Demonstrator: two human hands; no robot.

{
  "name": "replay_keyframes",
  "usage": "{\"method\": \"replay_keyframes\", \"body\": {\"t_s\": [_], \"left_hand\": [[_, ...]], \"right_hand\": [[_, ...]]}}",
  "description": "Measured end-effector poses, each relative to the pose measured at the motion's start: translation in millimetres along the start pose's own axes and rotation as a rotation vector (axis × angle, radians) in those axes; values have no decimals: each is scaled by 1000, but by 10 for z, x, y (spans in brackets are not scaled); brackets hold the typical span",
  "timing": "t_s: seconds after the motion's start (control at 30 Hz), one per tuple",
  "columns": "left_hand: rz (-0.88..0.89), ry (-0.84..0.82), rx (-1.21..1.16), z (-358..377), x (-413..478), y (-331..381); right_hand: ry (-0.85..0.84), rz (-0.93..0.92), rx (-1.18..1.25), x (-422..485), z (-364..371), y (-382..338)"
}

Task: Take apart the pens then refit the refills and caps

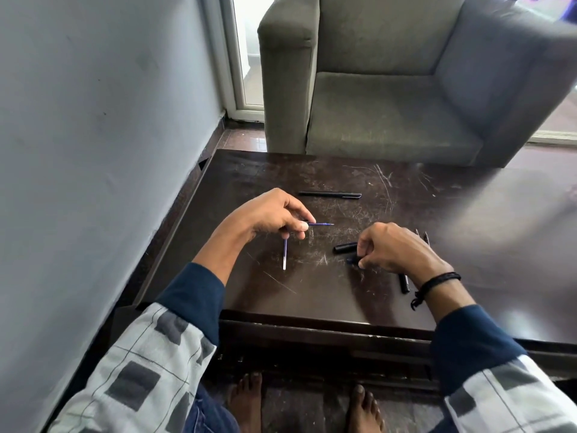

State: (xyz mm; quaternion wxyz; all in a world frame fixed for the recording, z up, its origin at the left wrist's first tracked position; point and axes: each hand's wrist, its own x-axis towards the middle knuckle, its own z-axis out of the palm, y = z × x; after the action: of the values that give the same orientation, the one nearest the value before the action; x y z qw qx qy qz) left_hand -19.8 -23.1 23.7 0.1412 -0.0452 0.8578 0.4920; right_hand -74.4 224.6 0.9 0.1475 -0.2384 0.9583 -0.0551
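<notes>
My left hand [274, 214] pinches a thin blue refill [321, 224] whose tip points right, above the dark table [312, 292]. A second refill [284, 254] hangs or lies just below that hand, pointing toward me. My right hand [393, 248] is closed on a small dark blue pen part [352, 260] against the table. A black pen barrel piece [345, 247] lies just left of its fingers. A whole capped black pen [329, 194] lies at the far side. Another black pen [404, 282] lies under my right wrist, and two pen tips [421, 234] show behind the hand.
A grey armchair [390, 89] stands right behind the table. A grey wall [93, 151] runs along the left edge. My bare feet [243, 398] rest under the near edge of the table.
</notes>
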Motion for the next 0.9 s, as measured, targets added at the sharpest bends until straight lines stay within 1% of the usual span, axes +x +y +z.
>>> {"method": "replay_keyframes", "body": {"t_s": [0.07, 0.13, 0.2, 0.27, 0.4, 0.6, 0.9], "left_hand": [[11, -35, 0, -5, -8, 5], [17, -69, 8, -21, -13, 9], [25, -90, 14, -39, -8, 8], [31, -96, 16, -51, -6, -1], [29, -102, 14, -48, -3, -12], [27, -116, 27, -49, 16, -7], [22, -99, 21, -65, 33, -47]], "right_hand": [[-30, -7, 32, 9, -21, 34], [-34, -31, 171, 22, -59, 85], [30, -57, 316, 23, -91, 108], [107, -74, 372, 15, -97, 85], [178, -91, 420, 8, -70, -6], [163, -98, 429, 13, -71, -48], [186, -100, 433, 9, -101, 31]]}}
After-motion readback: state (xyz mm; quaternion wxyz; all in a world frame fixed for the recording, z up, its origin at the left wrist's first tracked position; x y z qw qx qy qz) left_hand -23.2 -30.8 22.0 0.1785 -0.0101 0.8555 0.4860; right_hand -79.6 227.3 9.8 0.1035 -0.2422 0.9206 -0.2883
